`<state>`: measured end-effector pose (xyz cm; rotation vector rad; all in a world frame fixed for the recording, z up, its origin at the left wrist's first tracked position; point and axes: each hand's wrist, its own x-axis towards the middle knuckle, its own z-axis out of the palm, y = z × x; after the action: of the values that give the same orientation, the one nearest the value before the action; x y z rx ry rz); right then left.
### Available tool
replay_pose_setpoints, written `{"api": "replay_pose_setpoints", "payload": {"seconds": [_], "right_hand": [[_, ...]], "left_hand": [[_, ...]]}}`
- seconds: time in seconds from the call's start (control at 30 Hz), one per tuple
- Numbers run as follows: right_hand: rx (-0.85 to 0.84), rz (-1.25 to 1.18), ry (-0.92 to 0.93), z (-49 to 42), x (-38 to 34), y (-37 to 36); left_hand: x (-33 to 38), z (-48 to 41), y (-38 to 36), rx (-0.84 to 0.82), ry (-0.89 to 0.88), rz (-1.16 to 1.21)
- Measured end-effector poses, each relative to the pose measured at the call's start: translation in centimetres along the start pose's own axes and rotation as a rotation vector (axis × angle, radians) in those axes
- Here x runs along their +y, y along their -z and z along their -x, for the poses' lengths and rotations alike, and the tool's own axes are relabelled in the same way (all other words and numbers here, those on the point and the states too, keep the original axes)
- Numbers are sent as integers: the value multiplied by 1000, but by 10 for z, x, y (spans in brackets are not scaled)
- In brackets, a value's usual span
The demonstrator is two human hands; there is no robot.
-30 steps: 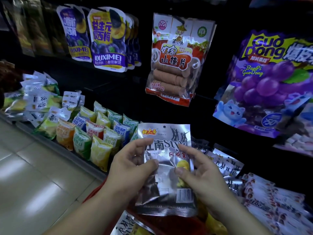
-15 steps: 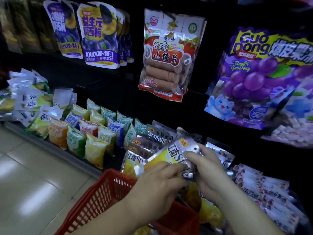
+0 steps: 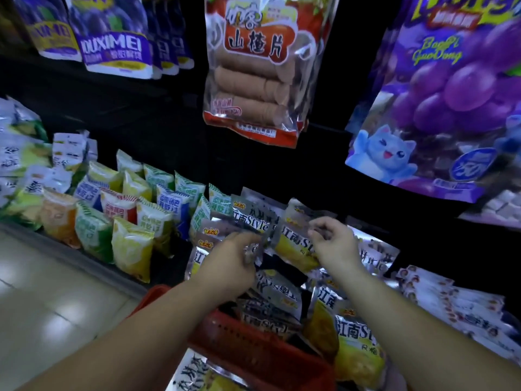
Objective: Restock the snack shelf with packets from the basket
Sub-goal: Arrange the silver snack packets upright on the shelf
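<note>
A silver-and-yellow snack packet (image 3: 293,245) stands tilted in the row of like silver packets (image 3: 251,218) on the low shelf. My right hand (image 3: 337,245) pinches its upper right corner. My left hand (image 3: 232,261) has its fingers curled round the edge of a neighbouring silver packet (image 3: 251,253) just to the left. Below my forearms sits the red basket (image 3: 253,351), with several more of the same silver packets (image 3: 355,340) lying in and over it.
Small green, yellow, orange and blue packets (image 3: 132,221) fill the shelf to the left. White-and-red packets (image 3: 451,300) lie at the right. Large bags hang above: hawthorn rolls (image 3: 253,80), a purple grape bag (image 3: 451,108), purple plum bags (image 3: 112,46). Tiled floor (image 3: 42,306) lies lower left.
Both hands carried the silver packet from in front of me forward and down into the shelf row. They have moved apart, and the view has tilted down closer to the shelf.
</note>
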<state>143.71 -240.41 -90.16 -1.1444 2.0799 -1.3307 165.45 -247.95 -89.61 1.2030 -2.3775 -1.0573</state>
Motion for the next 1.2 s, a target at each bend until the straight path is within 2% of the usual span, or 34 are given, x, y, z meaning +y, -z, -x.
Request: {"api": "replay_pose_setpoints", "payload": {"seconds": [0.07,0.17,0.23,0.3,0.4,0.5,0.57,0.7,0.77,0.9,0.97,1.07,1.2], "right_hand": [[-75,84,-41,-8,23,-18],[-327,148,-183,-8,53,-43],[-493,154,-255,-5,67,-51],[-563,136,-290,-7,68,-48],[-453,79,-309,-17,59,-35],[-226,-7,-284,-28,59,-29],[-102,2,-204,-41,68,-30],[27,556,152,-86,87,-30],[35,737,186,-109,96,-30],[-5,887,60,-131,108,-29],[14,991,81,-132,107,-25],[53,1000,154,-121,105,-25],[83,968,138,-111,103,-25]], "left_hand": [[-7,-21,-12,-20,72,130],[-23,-45,-34,-26,160,245],[-38,-57,-47,-31,176,272],[-47,-63,-54,-63,161,268],[-52,-72,-56,-32,163,227],[-47,-79,-53,-26,136,177],[-41,-85,-51,-21,102,185],[-28,-101,-57,-23,63,269],[-24,-107,-62,15,74,316],[-19,-108,-66,22,69,361],[-21,-107,-65,20,65,359],[-28,-104,-67,27,78,334],[-32,-100,-69,34,102,363]]}}
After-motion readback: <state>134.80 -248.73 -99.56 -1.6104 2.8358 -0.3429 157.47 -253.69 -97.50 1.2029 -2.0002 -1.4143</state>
